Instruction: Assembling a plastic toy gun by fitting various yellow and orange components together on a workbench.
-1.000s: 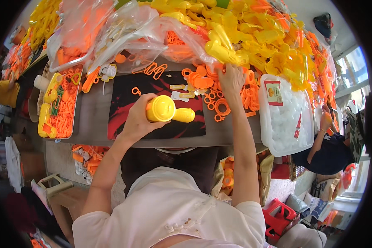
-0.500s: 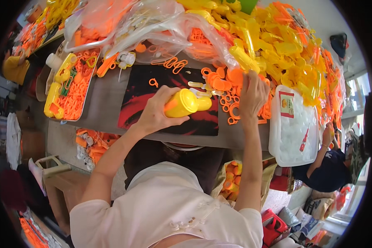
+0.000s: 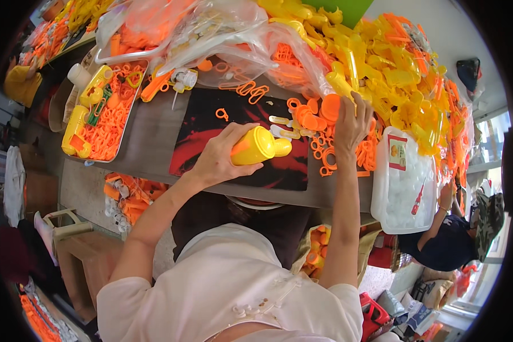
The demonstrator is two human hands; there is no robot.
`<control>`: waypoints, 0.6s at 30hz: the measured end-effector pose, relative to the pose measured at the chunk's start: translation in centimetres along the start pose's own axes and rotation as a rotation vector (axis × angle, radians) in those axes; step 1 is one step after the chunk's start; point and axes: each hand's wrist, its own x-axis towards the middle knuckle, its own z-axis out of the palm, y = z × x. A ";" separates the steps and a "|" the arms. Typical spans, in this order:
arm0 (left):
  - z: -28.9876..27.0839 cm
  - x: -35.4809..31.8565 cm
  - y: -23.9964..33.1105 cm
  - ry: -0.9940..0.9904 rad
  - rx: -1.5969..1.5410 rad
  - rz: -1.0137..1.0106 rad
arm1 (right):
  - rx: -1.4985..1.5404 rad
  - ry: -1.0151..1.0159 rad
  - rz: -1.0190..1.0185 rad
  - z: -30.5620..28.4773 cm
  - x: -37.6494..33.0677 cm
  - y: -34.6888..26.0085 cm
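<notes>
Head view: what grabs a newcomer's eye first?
The heaped pile of yellow and orange plastic parts along the far side of the table. Near the middle, the left hand grips a yellow plastic bottle-shaped piece above a red-and-black mat, while the right hand reaches into loose orange plastic rings.

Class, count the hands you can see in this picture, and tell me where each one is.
3. The left hand grips a yellow plastic toy; the right hand reaches into orange rings; a co-worker's hand is far right. Others may be hidden.
</notes>
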 end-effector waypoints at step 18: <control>2.3 1.1 -0.5 0.017 -0.022 0.057 | 0.813 -0.146 0.143 -8.0 -4.3 -12.4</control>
